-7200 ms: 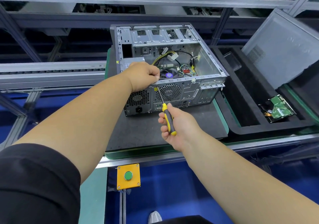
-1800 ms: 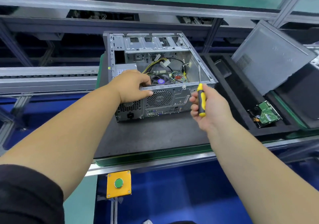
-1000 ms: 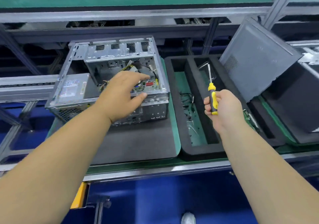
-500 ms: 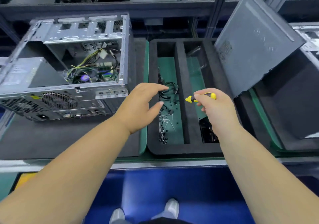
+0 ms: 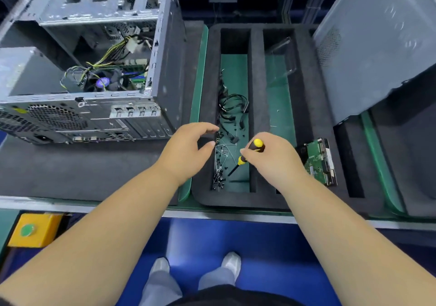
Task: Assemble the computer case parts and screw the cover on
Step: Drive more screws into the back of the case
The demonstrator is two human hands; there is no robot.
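- The computer case (image 5: 94,74) now sits at the far left of the surface with its side open; both my hands have come away from it, so nothing is being fastened there for the moment.
- My left hand (image 5: 186,151) has swung over to the left edge of the black foam tray (image 5: 258,117); its fingers (image 5: 207,128) are loosely curved, holding nothing, and hover just above the pile of screws (image 5: 220,164).
- My right hand (image 5: 271,157) grips the screwdriver (image 5: 250,153), tip down into that same slot.
- I'd say a screw is next.
- The cover (image 5: 377,46) leans at the right, not yet fitted.
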